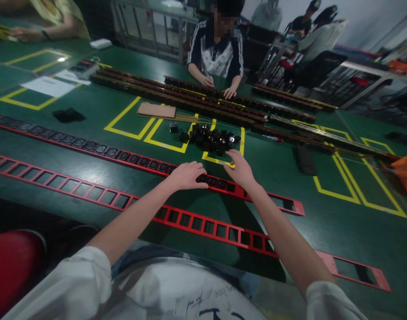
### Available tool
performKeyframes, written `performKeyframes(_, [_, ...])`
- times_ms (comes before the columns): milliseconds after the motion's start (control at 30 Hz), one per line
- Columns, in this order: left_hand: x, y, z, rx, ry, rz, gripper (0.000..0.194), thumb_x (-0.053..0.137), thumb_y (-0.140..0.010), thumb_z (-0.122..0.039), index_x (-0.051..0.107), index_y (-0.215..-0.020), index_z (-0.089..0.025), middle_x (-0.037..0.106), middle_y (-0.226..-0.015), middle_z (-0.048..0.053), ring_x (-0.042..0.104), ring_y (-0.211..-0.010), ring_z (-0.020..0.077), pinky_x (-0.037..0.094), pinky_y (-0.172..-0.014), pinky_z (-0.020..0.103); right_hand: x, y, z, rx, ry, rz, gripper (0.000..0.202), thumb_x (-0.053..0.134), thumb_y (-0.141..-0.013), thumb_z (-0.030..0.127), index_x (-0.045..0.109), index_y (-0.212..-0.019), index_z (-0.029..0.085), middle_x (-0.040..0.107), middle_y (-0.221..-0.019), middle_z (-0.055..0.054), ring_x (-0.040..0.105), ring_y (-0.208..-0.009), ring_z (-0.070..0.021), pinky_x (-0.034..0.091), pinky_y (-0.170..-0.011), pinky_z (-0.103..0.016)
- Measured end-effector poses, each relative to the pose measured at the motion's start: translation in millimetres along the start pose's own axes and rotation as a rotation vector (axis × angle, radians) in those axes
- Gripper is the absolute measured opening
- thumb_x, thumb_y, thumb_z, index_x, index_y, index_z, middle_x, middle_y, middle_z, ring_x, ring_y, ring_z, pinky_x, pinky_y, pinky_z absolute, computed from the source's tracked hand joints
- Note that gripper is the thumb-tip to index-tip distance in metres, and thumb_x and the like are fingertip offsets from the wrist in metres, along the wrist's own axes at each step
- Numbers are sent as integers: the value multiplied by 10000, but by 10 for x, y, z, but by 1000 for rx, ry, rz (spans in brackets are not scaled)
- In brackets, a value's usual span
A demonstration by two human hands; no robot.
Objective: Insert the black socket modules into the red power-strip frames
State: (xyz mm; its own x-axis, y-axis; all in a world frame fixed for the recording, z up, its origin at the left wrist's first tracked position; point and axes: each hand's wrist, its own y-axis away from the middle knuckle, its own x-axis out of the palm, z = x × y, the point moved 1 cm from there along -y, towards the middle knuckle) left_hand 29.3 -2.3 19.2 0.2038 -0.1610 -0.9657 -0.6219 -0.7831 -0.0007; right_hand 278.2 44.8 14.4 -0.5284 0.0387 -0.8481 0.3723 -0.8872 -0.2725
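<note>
A long red slotted frame (237, 190) lies across the table, and a row of small black square parts (143, 162) fills most of its slots. My left hand (187, 176) is on this frame, thumb at the near edge and fingers at the far edge, with a black part between them. Farther right, my right hand (241, 169) hovers at the front of a loose pile of shiny black parts (212, 138). Its thumb and fingers are apart, and nothing shows between them.
Nearer me lies a second red frame (186, 221), its slots unfilled. Behind the pile are a cardboard piece (156, 110) and long dark strips (177, 98). Across the table a person (217, 49) holds a pen. An orange item (406, 172) sits at far right.
</note>
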Motion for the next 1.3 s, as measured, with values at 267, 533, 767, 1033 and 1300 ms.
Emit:
performKeyframes(267, [-10,5,-17,-5,-5,-5,494,562,-919,-660,672,-1143,-234,650,-1142,63,588,-1071,251,444,-832,345,93,-366,15,67,281,99,355,588,-869,257,619,-1220,211,572,-1306,-126,654,-967,-280,558,-735,-398])
performKeyframes(533, [-22,6,-11,-8,14,-1,507,550,-921,-668,675,-1144,-230,654,-1153,61,591,-1076,252,448,-837,354,-279,213,-346,198,242,39,273,663,-832,343,590,-1064,218,552,-1137,-103,612,-841,-244,511,-668,-367])
performKeyframes(767, [-1,11,8,-13,11,21,533,522,-938,-658,654,-1214,-222,649,-1177,70,587,-1096,248,456,-864,355,-248,364,-501,248,121,-95,252,667,-800,378,544,-963,230,536,-1047,-78,553,-771,-207,490,-655,-353])
performKeyframes(1033, [-20,16,0,-19,17,28,514,548,-930,-644,657,-1209,-226,652,-1163,70,590,-1111,255,456,-878,349,-298,368,-410,131,-8,-52,178,651,-789,338,538,-866,225,587,-974,-73,591,-779,-206,515,-701,-371])
performKeyframes(1300, [-17,4,5,-14,25,19,532,535,-924,-675,670,-1182,-230,656,-1168,68,591,-1104,258,453,-849,353,-270,355,-536,261,-304,-206,151,571,-859,366,590,-853,216,656,-779,-45,692,-719,-228,560,-678,-387])
